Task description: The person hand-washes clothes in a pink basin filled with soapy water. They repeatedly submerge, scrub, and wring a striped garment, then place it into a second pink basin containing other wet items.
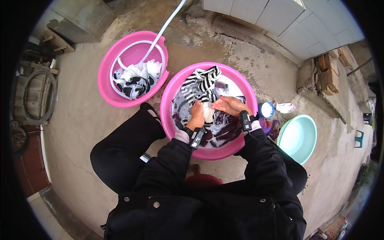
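Both my hands are over a pink plastic basin [166, 90] of soapy water and wet clothes, between my knees. A cream-white piece of cloth [207, 111] lies between them, and my left hand [196, 116] is closed around its left side. My right hand [230, 106] is turned partly palm-up, its fingertips at the cloth's right edge; whether it grips any fabric is not clear. Black-and-white striped fabric [207, 82] rises out of the suds beyond my hands. Dark maroon fabric [228, 129] soaks at the near right, with foam on it.
A second pink basin [103, 81] at the far left holds black-and-white clothes [139, 78] and a pale hose [168, 22]. On the right are a blue-rimmed tub of white contents [266, 110], a pale cloth [285, 108], a purple bag [270, 127] and a mint-green basin [297, 139].
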A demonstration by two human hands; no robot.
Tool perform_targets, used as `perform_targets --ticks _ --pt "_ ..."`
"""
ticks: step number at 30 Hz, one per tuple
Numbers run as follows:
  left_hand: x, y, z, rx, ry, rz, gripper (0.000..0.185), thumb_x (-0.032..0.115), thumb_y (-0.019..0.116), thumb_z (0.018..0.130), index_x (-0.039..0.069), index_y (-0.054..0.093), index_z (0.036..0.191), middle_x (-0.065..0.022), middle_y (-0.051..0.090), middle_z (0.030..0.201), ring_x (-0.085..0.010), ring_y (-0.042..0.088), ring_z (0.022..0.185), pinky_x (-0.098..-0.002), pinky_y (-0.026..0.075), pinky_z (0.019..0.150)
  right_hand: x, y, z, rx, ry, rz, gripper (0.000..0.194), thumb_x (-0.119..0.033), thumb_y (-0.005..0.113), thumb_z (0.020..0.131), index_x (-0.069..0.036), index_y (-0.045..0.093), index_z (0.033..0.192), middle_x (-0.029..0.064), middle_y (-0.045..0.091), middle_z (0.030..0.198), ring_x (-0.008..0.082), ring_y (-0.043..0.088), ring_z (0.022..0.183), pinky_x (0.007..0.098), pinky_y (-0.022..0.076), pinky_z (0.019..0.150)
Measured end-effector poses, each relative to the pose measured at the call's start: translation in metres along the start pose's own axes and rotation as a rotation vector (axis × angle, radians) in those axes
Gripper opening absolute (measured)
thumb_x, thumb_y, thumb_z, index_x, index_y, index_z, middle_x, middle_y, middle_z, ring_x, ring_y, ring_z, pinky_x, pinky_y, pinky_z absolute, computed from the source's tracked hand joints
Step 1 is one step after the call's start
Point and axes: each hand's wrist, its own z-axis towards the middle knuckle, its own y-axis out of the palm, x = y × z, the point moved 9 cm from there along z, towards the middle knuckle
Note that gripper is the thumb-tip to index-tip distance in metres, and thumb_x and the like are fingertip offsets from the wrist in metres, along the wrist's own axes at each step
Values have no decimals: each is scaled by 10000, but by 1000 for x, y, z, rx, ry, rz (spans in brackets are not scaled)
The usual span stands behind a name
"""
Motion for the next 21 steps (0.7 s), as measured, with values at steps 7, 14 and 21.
perform_targets --ticks 7,14,21 --pt "4 13 -8 -42 -7 -103 383 311 384 988 -26 554 1050 -116 602 949 -215 592 830 -347 486 732 -33 32 -1 323 -154 -833 409 -314 417 963 43 615 991 227 653 905 343 643 864 391 514 786" --pt "35 16 -24 -81 45 -152 284 260 459 956 20 594 888 -50 595 801 -173 575 681 -316 467 622 -22 85 -16 646 -683 -1211 377 -351 458 928 -48 649 810 240 594 707 426 583 681 477 452 619" --pt "23 36 -40 -160 -101 -201 279 246 494 902 35 554 731 -73 554 694 -188 523 597 -345 429 559 -35 102 -41 943 -711 -1207 411 -348 415 937 -52 638 760 228 577 623 420 577 591 484 450 543"
